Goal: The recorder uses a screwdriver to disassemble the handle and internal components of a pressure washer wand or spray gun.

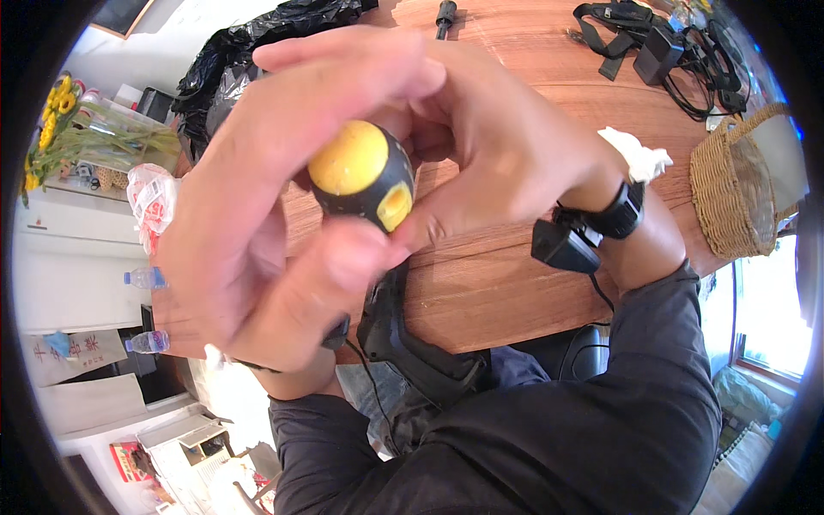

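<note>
Up close, a yellow-and-black tool handle [352, 167] with a rounded yellow end, like a screwdriver's, points its end up toward the view. My right hand [506, 150] grips it from the right, thumb and curled fingers against its side. From the left, my left hand [245, 202] arches round the same handle, its thumb tip at the lower edge near my right thumb. Motion slightly smears the left fingers. Both hands hide the rest of the tool. A black device with a cable [562, 245] is strapped at my right wrist.
Beneath lies a wooden table [515, 300]. A black plastic bag [232, 69] and a black-handled tool [446, 15] are at the far side. Straps and cables [687, 64], a wicker basket [734, 189] and crumpled tissue [635, 154] lie right; plastic bottles [148, 342] stand left.
</note>
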Motion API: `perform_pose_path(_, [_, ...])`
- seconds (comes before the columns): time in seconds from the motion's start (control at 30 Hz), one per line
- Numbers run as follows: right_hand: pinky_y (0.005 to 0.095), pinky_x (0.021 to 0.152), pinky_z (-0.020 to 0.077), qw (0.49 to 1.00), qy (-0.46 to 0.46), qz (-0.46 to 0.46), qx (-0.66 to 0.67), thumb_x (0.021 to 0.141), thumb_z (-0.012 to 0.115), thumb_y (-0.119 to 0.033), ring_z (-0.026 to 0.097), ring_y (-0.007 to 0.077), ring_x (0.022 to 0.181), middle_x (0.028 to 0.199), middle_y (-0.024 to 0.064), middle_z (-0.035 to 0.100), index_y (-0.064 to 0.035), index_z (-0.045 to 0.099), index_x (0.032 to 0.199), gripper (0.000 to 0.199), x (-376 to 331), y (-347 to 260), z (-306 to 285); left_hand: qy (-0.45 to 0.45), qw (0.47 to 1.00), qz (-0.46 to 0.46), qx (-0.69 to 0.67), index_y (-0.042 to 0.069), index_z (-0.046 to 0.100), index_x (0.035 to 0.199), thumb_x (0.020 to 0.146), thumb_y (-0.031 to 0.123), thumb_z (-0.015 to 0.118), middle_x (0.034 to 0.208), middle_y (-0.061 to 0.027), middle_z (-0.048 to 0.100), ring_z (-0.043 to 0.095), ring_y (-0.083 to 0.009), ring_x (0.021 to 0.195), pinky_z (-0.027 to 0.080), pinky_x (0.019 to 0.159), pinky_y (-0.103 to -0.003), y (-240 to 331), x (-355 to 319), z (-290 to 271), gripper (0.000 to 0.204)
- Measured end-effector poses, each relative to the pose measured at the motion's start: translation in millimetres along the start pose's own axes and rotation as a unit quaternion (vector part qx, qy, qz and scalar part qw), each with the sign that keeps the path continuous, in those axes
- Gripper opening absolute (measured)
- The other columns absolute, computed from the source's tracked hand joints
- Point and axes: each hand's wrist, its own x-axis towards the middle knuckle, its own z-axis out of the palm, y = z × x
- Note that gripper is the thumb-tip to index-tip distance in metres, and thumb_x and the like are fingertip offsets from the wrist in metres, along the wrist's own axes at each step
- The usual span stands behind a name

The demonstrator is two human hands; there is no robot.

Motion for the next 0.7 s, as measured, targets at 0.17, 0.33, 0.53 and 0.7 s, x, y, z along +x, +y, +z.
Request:
perform_pose_path(0.17, [0.0333, 0.085, 0.0608, 0.994, -0.030, 0.010, -0.102, 0.078, 0.088, -0.003, 0.075, 0.0238, 0.098, 0.108, 0.0189, 0.073, 0.0050, 0.042, 0.151, 0.087, 0.7, -12.3, -12.8, -0.065, 0.997, 0.033, -0.009, -0.007, 0.066, 0.116, 0.076, 0.027, 0.093, 0.097, -0.0179, 0.069, 0.062, -0.0186, 0.084, 0.051, 0.075, -0.028, -7.3, 3.0, -16.1, 0.060])
perform_pose_path(0.33, [0.0315, 0.079, 0.0602, 0.975, -0.010, 0.053, -0.216, 0.078, 0.085, -0.004, 0.076, 0.0231, 0.086, 0.103, 0.0197, 0.075, 0.0058, 0.049, 0.145, 0.076, 3.3, -33.2, -2.8, 0.003, 0.993, -0.016, 0.118, 0.000, 0.064, 0.108, 0.072, 0.028, 0.096, 0.089, -0.0098, 0.061, 0.060, -0.0187, 0.086, 0.047, 0.076, -0.027, 10.3, -6.0, -7.3, 0.055])
perform_pose_path(0.53, [0.0341, 0.079, 0.0619, 0.975, -0.053, 0.205, -0.067, 0.082, 0.080, 0.006, 0.077, 0.0233, 0.090, 0.104, 0.0195, 0.076, 0.0060, 0.049, 0.146, 0.071, 12.3, -71.2, 8.3, -0.012, 0.998, 0.021, 0.057, -0.012, 0.061, 0.124, 0.091, 0.038, 0.076, 0.097, -0.0215, 0.068, 0.063, -0.0188, 0.080, 0.050, 0.073, -0.026, 3.5, -9.9, -12.2, 0.062])
perform_pose_path(0.7, [0.0341, 0.080, 0.0620, 0.956, 0.030, 0.212, -0.201, 0.071, 0.095, -0.015, 0.077, 0.0269, 0.091, 0.106, 0.0211, 0.075, 0.0058, 0.052, 0.144, 0.088, 9.9, -80.7, 10.7, -0.027, 0.998, -0.031, 0.057, -0.013, 0.063, 0.122, 0.091, 0.023, 0.077, 0.095, -0.0255, 0.073, 0.068, -0.0217, 0.078, 0.056, 0.074, -0.030, 22.3, -2.3, -2.0, 0.050])
